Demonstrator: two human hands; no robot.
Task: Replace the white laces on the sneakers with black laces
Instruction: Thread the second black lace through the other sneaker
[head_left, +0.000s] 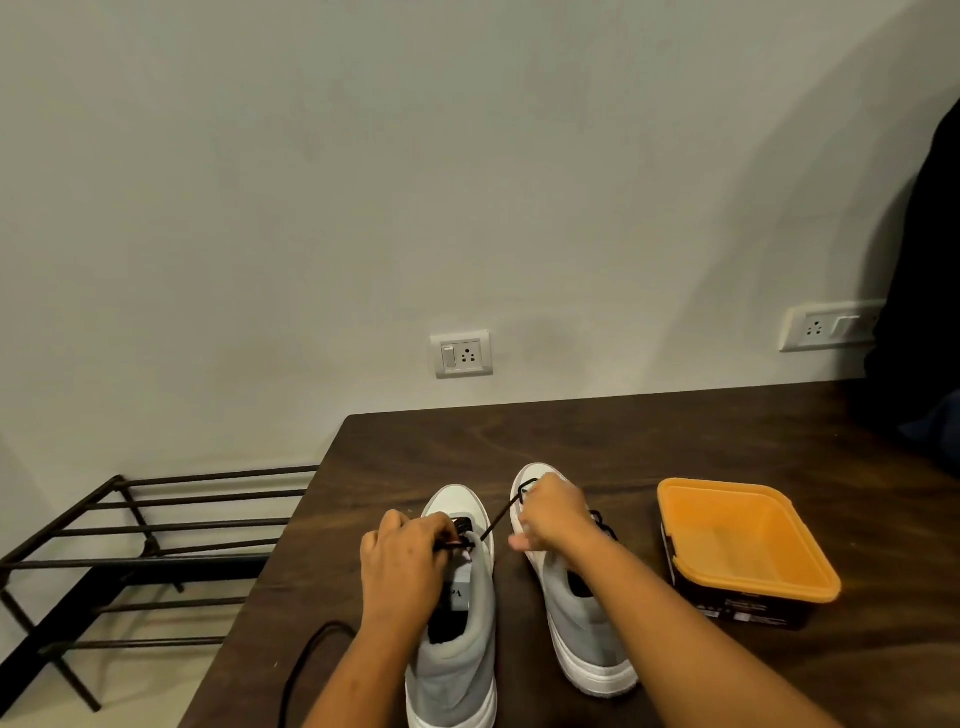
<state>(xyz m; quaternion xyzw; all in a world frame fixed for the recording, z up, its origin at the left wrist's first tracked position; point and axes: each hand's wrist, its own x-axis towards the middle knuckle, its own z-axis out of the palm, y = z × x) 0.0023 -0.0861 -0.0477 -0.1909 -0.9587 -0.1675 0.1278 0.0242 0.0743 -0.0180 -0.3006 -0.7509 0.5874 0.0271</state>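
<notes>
Head view: on the dark table (597, 441), left of an orange tub (748, 540), two grey sneakers (587, 639) stand side by side. The left hand (405, 556) pinches the black lace (498, 517) at the left sneaker (457, 665); the right hand (550, 514) grips its taut far end.

Only "PA" w/ a partial "V" is showing, upside down, on the label (460, 593) inside the sneaker (452, 675), lower center-left of frame. Small print on the box (737, 614) side, lower right, is reading as blur.
</notes>
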